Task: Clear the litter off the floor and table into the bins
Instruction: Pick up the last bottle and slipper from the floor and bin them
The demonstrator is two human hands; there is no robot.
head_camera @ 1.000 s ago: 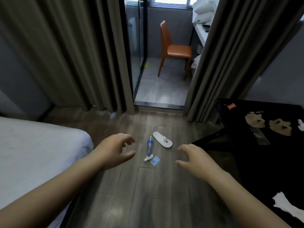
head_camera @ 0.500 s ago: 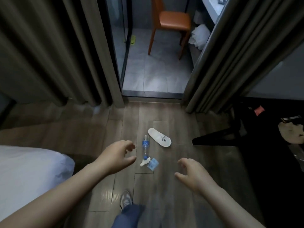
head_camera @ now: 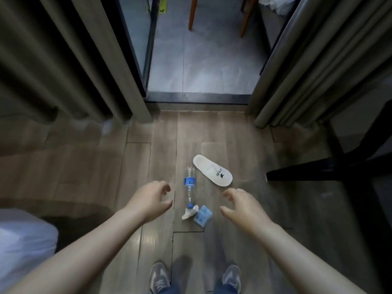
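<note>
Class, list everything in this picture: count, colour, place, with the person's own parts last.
bottle: one, clear with blue label, on the wood floor
tissue: one, white, crumpled at the bottle's cap
packet: one, light blue, beside the tissue
slipper: one, white, right of the bottle
curtains: two, grey-brown, upper left and upper right
chair legs: two, orange, on grey tiles beyond
bed: one, white, lower left
table: one, black, right edge
shoes: two, grey, bottom edge
left hand: one, empty, left of bottle
right hand: one, empty, right of packet
</note>
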